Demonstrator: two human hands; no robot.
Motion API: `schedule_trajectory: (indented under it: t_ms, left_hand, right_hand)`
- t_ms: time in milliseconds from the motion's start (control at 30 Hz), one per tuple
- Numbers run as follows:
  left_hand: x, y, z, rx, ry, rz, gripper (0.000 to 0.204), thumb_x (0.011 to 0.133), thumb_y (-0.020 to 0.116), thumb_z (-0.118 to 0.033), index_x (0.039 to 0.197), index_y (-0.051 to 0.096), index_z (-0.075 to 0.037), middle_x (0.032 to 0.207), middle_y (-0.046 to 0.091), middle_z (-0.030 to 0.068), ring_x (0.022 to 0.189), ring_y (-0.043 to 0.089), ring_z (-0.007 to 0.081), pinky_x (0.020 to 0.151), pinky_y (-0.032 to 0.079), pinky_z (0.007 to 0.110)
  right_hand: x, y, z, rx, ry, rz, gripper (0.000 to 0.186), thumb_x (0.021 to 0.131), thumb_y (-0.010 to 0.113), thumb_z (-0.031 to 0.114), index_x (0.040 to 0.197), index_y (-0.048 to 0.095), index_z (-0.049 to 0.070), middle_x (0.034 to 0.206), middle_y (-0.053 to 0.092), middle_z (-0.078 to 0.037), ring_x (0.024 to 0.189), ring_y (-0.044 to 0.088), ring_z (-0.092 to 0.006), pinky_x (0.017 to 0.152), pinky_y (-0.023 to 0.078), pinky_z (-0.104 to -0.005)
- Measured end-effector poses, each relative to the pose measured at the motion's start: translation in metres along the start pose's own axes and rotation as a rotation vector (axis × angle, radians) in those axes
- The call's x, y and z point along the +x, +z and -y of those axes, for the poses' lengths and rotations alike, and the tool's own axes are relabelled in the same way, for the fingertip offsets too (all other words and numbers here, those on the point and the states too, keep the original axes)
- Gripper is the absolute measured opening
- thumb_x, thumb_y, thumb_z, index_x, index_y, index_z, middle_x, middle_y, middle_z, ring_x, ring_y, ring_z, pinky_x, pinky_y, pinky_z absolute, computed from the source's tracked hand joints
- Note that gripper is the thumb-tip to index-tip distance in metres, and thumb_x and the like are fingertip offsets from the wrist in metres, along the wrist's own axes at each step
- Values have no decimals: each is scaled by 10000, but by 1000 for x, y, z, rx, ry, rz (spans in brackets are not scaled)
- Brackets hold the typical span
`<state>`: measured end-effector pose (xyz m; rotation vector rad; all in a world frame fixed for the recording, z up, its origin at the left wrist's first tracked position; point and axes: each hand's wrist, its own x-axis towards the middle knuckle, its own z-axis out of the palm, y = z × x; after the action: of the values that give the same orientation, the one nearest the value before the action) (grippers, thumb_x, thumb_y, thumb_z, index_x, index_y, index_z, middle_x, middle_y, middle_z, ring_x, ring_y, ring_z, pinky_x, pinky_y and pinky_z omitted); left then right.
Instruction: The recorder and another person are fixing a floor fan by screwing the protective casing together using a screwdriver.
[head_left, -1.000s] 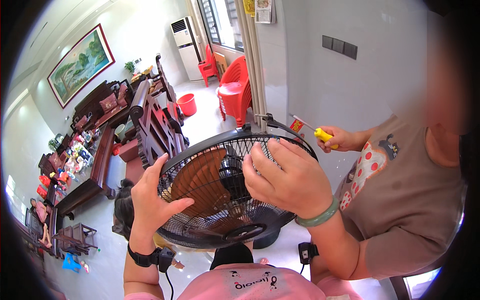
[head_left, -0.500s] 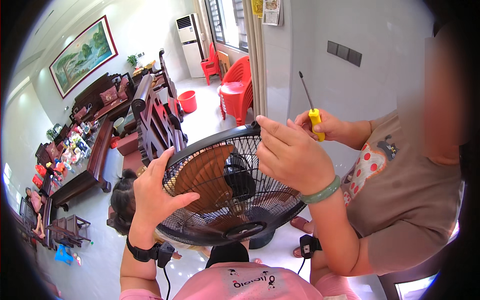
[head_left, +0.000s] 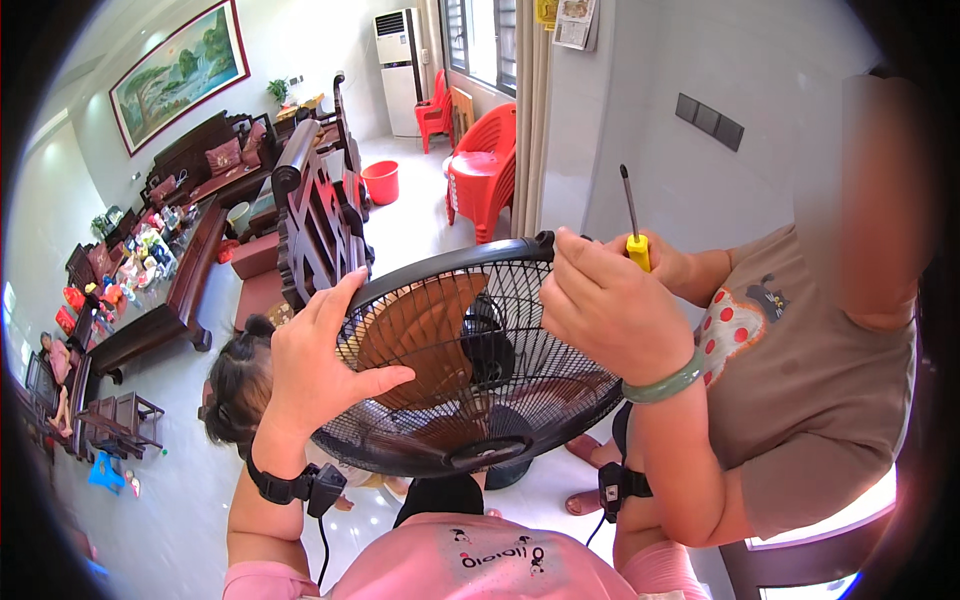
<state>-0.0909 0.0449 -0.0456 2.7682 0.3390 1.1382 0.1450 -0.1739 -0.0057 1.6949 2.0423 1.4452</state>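
Note:
A black electric fan (head_left: 440, 345) with a round wire grille and brown blades stands in front of me, its face tipped up. My left hand (head_left: 318, 350) lies against the left side of its rim, fingers stretched and thumb spread over the grille. At the upper right of the rim, by a small black clip (head_left: 545, 239), my right hand (head_left: 610, 305) has its fingers bent and drawn together; what they pinch is hidden. A green bangle (head_left: 665, 380) circles that wrist. Just behind it, a co-worker's hand (head_left: 672, 268) holds a yellow-handled screwdriver (head_left: 638, 250) pointing up.
The co-worker (head_left: 800, 400) in a brown shirt stands close on the right. A child's dark-haired head (head_left: 240, 375) is just left of the fan. Beyond are a carved wooden bench (head_left: 315, 215), a red bucket (head_left: 381, 183), stacked red chairs (head_left: 483, 175) and a cluttered table (head_left: 185, 285).
My right hand's fingers have drawn in more at the rim clip. The co-worker's screwdriver has sunk lower, partly behind my right hand. My view has shifted slightly.

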Motion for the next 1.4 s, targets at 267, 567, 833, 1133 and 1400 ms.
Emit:
schedule_trajectory:
  t_ms: [267, 567, 833, 1133, 1400]
  left_hand:
    - [-2, -6, -4, 30, 38, -24, 1022, 629, 860, -669, 1386, 568, -47, 1146, 702, 170, 991, 708, 359, 851, 565, 433]
    - [-5, -11, -6, 12, 12, -17, 1021, 630, 862, -667, 1390, 565, -53, 1146, 706, 162, 1000, 709, 350, 851, 569, 420]
    - [-5, -13, -8, -3, 3, -16, 1017, 619, 882, -638, 1382, 570, -43, 1164, 705, 164, 1016, 708, 346, 866, 566, 410]
    - [-3, -13, -9, -27, -39, 12, 1020, 593, 902, -609, 1384, 579, -50, 1147, 705, 162, 994, 710, 336, 864, 564, 396]
    - [-1, -6, -4, -28, -6, -22, 1027, 575, 913, -594, 1384, 584, -53, 1146, 706, 162, 988, 716, 333, 864, 565, 399]
  right_hand:
    - [-14, 19, 1, -247, -38, 115, 96, 780, 617, 110, 848, 572, 61, 937, 640, -55, 1086, 633, -267, 1065, 473, -347]
    - [5, -6, 1, -123, -34, -82, 105, 640, 636, 92, 706, 556, 72, 859, 618, -57, 1007, 664, -249, 1026, 526, -367]
    - [3, -4, -6, 66, 16, -128, 144, 637, 662, 59, 708, 537, 63, 812, 573, -37, 982, 648, -231, 927, 540, -330]
    - [3, 0, -4, 211, 75, -299, 151, 560, 604, 80, 664, 496, 65, 809, 562, -44, 975, 637, -248, 833, 538, -343]
    - [4, 10, 1, 224, 149, -366, 172, 536, 608, 84, 658, 487, 67, 799, 547, -39, 911, 629, -240, 788, 537, -346]
